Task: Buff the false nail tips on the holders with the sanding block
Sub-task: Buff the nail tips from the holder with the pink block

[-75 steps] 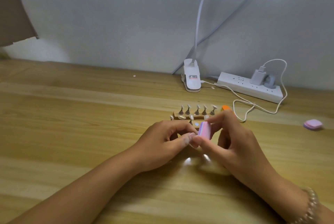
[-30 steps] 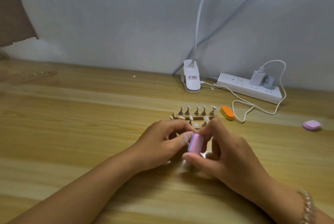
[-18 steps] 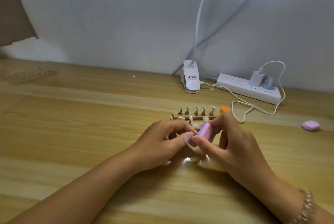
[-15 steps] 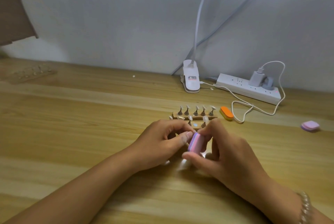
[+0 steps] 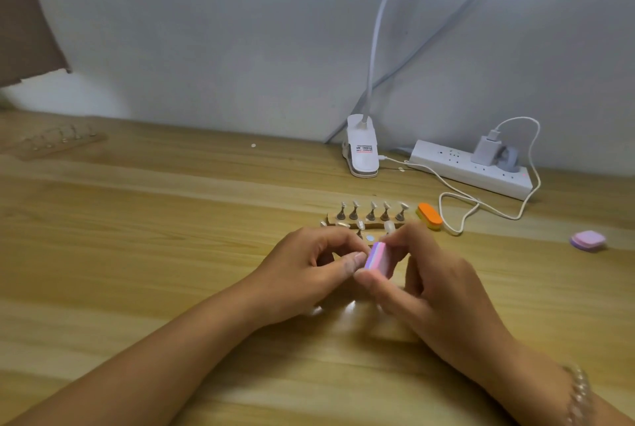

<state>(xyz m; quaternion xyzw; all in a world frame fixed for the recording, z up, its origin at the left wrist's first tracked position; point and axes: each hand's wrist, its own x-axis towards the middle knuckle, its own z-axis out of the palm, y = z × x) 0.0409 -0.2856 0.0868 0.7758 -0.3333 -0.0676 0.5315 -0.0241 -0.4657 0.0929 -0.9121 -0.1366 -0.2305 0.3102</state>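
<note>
The holder rack [image 5: 369, 223] is standing on the tabletop [image 5: 137, 253] just behind the left hand [image 5: 302, 274] and right hand [image 5: 436, 288], a spare block [image 5: 429, 216] lying at its right end.

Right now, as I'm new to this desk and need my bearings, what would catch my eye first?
The hands meeting at centre: the right hand grips a pink block at the curled fingers of the left hand; what those pinch is hidden. Just behind stands a rack of nail holders, with an orange block beside its right end. A white power strip lies further back, to the right.
</note>
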